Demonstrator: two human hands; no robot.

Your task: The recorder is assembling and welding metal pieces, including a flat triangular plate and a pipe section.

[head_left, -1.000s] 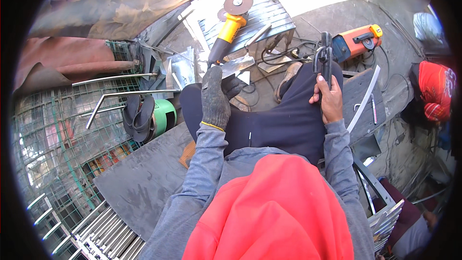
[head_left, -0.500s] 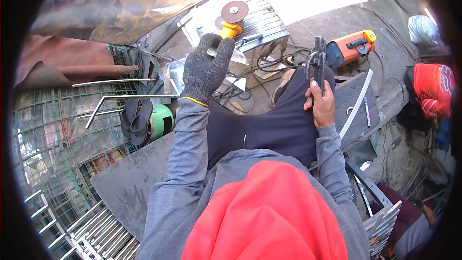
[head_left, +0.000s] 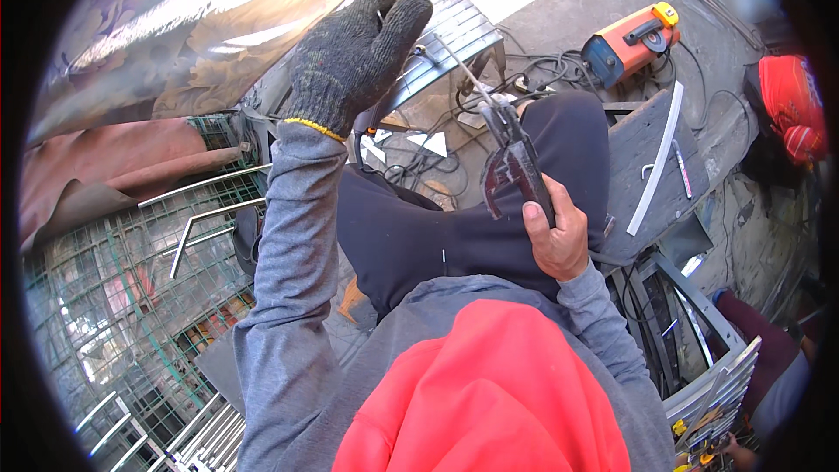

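My left hand (head_left: 357, 54), in a dark knit glove, is raised high in front of me over a slatted steel frame (head_left: 454, 26). Its fingers curl away from the camera, and anything in it is hidden behind the glove. My bare right hand (head_left: 555, 240) rests on my right knee and grips a dark welding electrode holder (head_left: 514, 168). A thin rod (head_left: 454, 65) sticks out of the holder toward the frame. I am sitting, with dark trousers, grey sleeves and a red hood (head_left: 481, 393) low in view.
An orange welding machine (head_left: 634, 39) stands at the upper right with black cables (head_left: 524, 79) trailing from it. Green wire mesh (head_left: 131, 297) and bent steel tubes (head_left: 201, 210) lie to my left. A flat metal strip (head_left: 660, 157), a metal rack (head_left: 708, 376) and a red cloth (head_left: 791, 109) are on my right.
My left hand has risen up and forward, and the yellow-handled angle grinder it held is now out of sight. My right hand stays on my knee with the electrode holder.
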